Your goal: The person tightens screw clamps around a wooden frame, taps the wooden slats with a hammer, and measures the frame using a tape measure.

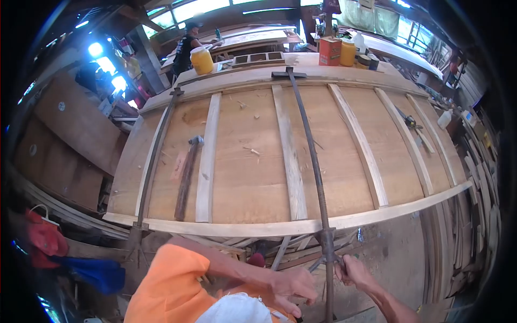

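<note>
R hand (353, 271) is closed round the clamp handle (339, 262) at the near end of the long bar clamp (309, 140), fingers curled in, thumb side up. L hand (295, 288) is just left of the same bar, palm down, fingers loosely bent & a bit apart, thumb out; nothing seen in its grip. L forearm, in an orange sleeve (175, 277), reaches across the bottom of the view; R forearm comes in bare from lower right.

Long bar clamp runs from btwn the hands, over the near rail (269, 230) & across the wood panel (242, 185), to its T-shaped jaw on the far edge. Panel is flat, beyond both hands, w/ pale slats (358, 145) running near to far. 2nd bar clamp (156, 153) spans the panel's left side, well apart from both hands.

On the panel: hammer (186, 180) btwn 2nd bar clamp & the next slat, head at far end; wood chips (251, 151) mid-panel; dark tool (411, 123) far right, type unclear. Past the far edge: yellow tub (202, 61), small frame w/ openings (258, 58), red box (329, 51), yellow jug (348, 54). Person in dark top (184, 51) stands by a table behind, upper left. Red bag (46, 239) & blue cloth (99, 273) at lower left
</note>
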### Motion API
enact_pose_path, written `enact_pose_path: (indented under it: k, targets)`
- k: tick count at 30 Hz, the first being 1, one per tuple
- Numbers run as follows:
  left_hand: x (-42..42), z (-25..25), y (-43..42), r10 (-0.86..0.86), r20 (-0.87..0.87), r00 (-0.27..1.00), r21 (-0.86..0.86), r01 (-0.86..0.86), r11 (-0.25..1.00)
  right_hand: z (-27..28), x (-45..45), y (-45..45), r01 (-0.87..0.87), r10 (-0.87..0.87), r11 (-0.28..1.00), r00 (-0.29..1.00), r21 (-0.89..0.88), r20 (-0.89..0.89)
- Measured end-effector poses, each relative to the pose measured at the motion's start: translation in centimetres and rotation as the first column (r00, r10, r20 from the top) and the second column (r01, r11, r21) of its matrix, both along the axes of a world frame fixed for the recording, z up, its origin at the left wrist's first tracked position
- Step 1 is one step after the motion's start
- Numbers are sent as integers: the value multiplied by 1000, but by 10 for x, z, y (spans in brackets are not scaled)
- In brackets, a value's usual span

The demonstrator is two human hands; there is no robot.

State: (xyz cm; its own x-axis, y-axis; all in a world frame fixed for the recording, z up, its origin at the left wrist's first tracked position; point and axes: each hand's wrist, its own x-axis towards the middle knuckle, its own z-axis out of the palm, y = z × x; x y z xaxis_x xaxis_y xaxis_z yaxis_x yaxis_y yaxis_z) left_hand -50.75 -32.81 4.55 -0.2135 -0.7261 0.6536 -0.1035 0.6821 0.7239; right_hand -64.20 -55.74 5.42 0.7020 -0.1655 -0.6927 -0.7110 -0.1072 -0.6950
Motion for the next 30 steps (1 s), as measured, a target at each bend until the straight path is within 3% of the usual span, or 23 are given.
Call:
enact_pose_path:
  k: [1, 2, 3, 4, 5, 9, 15, 17, 18, 21, 23, 26, 28, 30]
  targets:
    - [-2, 2, 3, -5, -87, 996, 107, 14, 994, 2, 5, -2, -69, 70, 998, 995, 7, -72]
    - [-8, -1, 3, 0, -83, 997, 108, 9, 994, 4, 11, -3, -136, 138, 990, 980, 20, -145]
    - [-12, -7, 1, 38, -168, 985, 47, -30, 998, 4, 15, -1, -141, 142, 990, 980, 19, -142]
    - [-11, -9, -2, 71, -258, 964, -14, -77, 997, 3, 16, 1, -207, 197, 973, 976, -105, -97]
    - [-7, -11, -2, 16, -230, 973, -2, -17, 1000, 1, 16, 3, -261, 253, 938, 965, -228, -66]
    - [-9, -3, -4, -19, -384, 923, -14, 15, 1000, -18, 6, 4, -247, 236, 922, 969, -299, -74]
    - [-7, 38, -7, 114, -329, 937, 244, -32, 969, -59, -9, -2, -234, 247, 899, 969, -370, -11]
    - [-10, 49, -4, 169, -149, 974, 470, -81, 879, -78, -21, -5, -264, 401, 801, 903, -538, 154]
    - [-11, 57, -5, 165, -150, 975, 472, -76, 878, -78, -23, -4, -260, 396, 803, 906, -536, 153]
    - [-8, 82, -13, 192, -68, 979, 511, -131, 850, -65, -13, 4, -254, 292, 896, 955, -363, 50]
    - [-5, 93, -21, 162, 96, 982, 504, -188, 843, -97, -18, 5, -72, 101, 980, 984, -186, 150]
    - [-19, 80, -52, 153, 51, 987, 599, -153, 786, -120, -16, 16, 89, -107, 990, 978, 107, 179]
    - [-31, 77, -76, 191, 58, 980, 643, -183, 743, -119, -8, 31, 144, -219, 892, 967, 428, 131]
    - [-38, 84, -92, 231, 85, 969, 654, -229, 721, -120, 3, 48, 140, -279, 659, 958, 739, 67]
